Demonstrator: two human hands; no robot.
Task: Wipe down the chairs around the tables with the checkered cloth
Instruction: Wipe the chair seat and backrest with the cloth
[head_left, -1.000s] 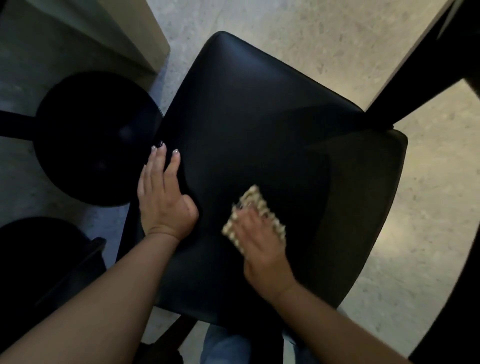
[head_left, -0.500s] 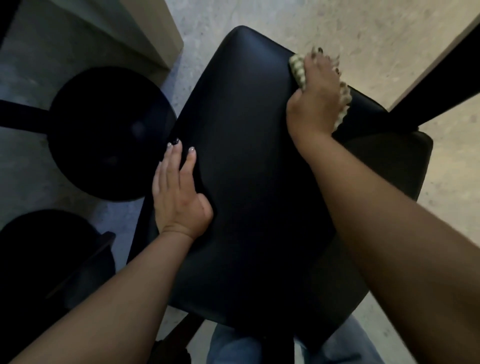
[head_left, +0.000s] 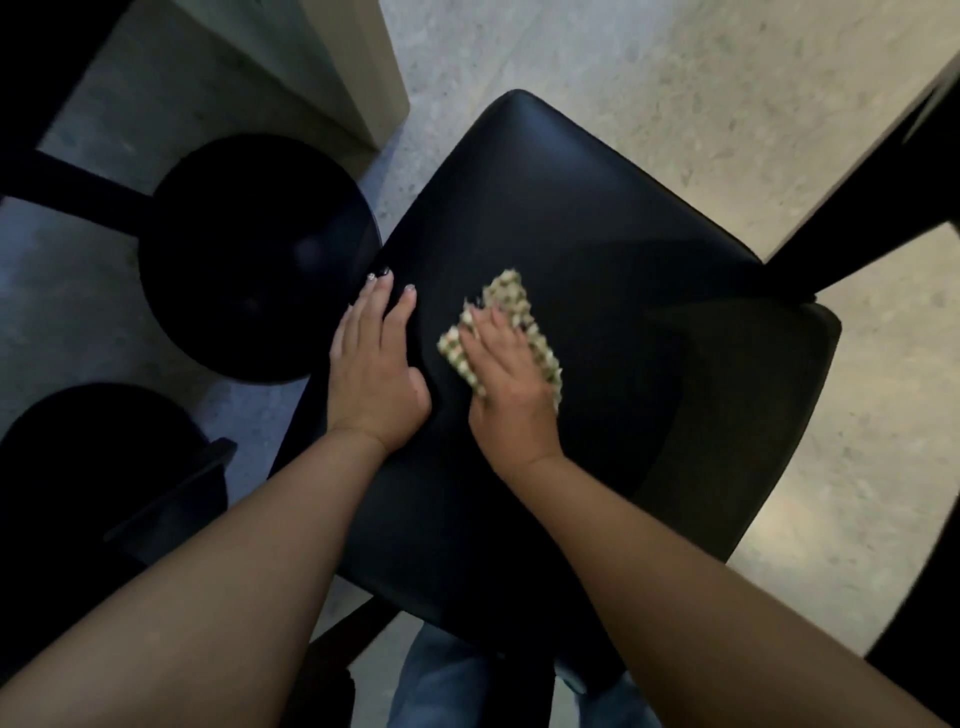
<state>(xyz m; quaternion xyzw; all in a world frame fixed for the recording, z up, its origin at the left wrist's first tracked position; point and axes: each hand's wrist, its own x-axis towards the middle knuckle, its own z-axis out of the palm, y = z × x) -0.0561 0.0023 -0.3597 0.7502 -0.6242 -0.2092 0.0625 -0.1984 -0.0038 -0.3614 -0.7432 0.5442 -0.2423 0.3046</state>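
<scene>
Right hand, flat, pressing checkered cloth: back from far edge to mid chair seat. Left hand, flat, steadying seat. Wiping ongoing.

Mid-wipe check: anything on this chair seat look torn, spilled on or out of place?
Nothing stands out. The black chair seat looks whole and dry. The right hand presses the checkered cloth flat on it; the left hand rests on the seat's left edge.

checkered cloth flat on black chair
</scene>
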